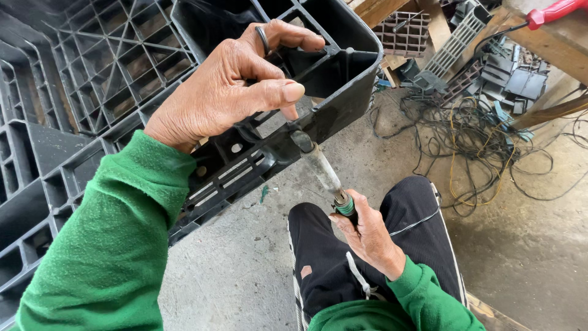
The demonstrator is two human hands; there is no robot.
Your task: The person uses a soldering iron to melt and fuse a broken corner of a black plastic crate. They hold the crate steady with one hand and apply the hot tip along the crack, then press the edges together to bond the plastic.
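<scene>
Head view, person seated on a concrete floor (245, 276). A large black plastic pallet (110, 79), ribbed in a grid, fills the upper left of the frame and tilts toward the viewer, its near corner reaching the upper centre. The left hand (233, 86), sleeved in green, rests on that corner's edge; its fingers are curled, thumb and forefinger pinched narrowly together just above the tool tip, with a thin dark strip or ring by the forefinger, too small to identify. The right hand (367, 233), at lower centre above a black-trousered knee, is closed around the green handle of a rod-shaped tool (321, 168), whose worn, pale shaft rises up and left until its dark tip touches the pallet's edge, directly below the left thumb. The step in hand appears to be working the tip on one spot of the rim, possibly a repair of the plastic. The next move would seem to call for a steady pallet under the left hand and a tip held on the same spot, fingers kept off it. At upper right lie tangled wires (484, 147), grey plastic scraps (508, 76), timber and a red-handled tool (554, 11)
</scene>
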